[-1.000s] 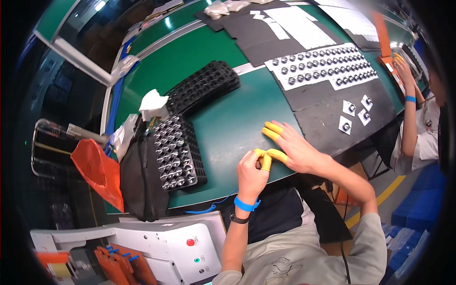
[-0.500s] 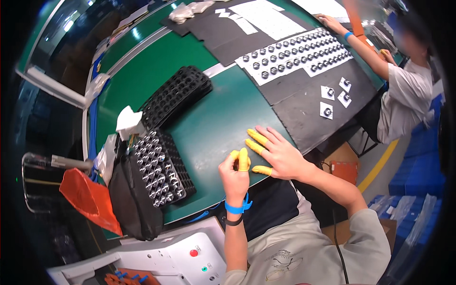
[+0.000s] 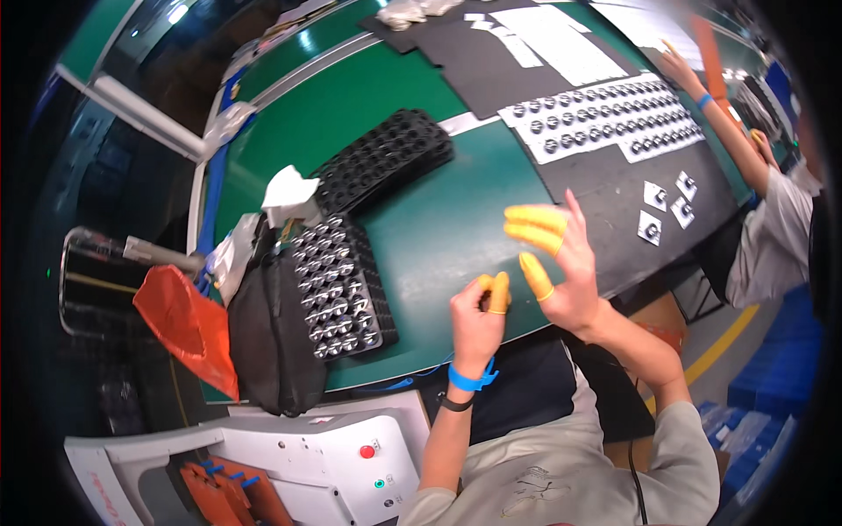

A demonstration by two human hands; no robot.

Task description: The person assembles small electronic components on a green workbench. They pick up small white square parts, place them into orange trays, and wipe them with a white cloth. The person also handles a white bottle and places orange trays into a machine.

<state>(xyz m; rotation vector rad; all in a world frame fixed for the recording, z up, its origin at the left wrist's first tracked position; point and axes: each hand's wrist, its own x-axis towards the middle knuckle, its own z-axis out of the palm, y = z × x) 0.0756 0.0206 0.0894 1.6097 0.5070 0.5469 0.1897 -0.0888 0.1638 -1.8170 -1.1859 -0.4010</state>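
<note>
My left hand is over the near part of the green table. Yellow finger cots cover some of its fingers, which are curled together; a dark spot shows between them, but I cannot make out what it is. To its right, my right hand is raised with fingers apart, also in yellow cots, and nothing shows in it. Left of both hands stands a stack of black trays, its top filled with shiny round metal parts. A blue wrist strap circles my left wrist.
Empty black trays lie farther back. White cards with round parts cover a black mat, and several single cards lie nearby. A co-worker's arm reaches in at right. A black bag hangs at the left edge.
My right hand has lifted from the table and turned, its fingers now pointing up. The left hand stays curled. The whole view has shifted, so the table's things appear farther right.
</note>
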